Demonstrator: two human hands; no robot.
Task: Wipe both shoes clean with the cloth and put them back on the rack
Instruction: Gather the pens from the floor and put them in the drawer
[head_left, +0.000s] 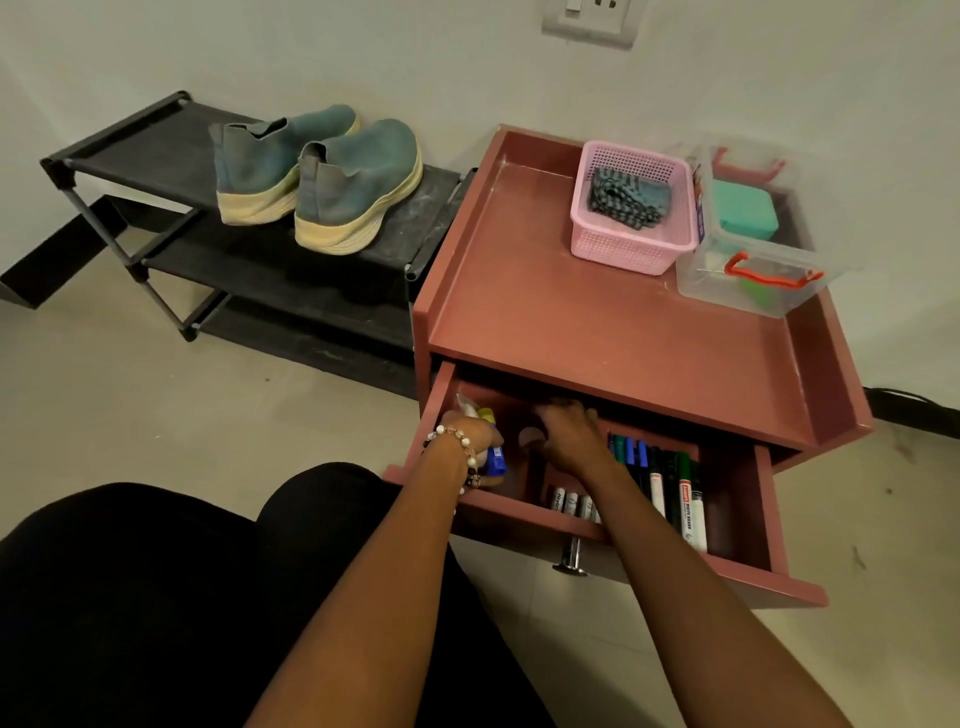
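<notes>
Head view: both hands reach into the open drawer (737, 566) of the pink cabinet (597, 332). Left hand (470, 441) grips a small blue-capped item (496, 460); right hand (569, 434) reaches deeper, its grasp impossible to tell. Beyond the left hand, two teal shoes (322, 176) sit on the black rack (156, 150); beyond the right, a cloth (626, 200) lies in the pink basket (631, 249)

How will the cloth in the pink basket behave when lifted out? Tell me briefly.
The cloth lies crumpled in folds inside the pink basket, so it is probably floppy and will drape rather than hold shape. It looks thin, so likely light. The basket itself looks light too and may shift if the cloth snags on its mesh.
</notes>
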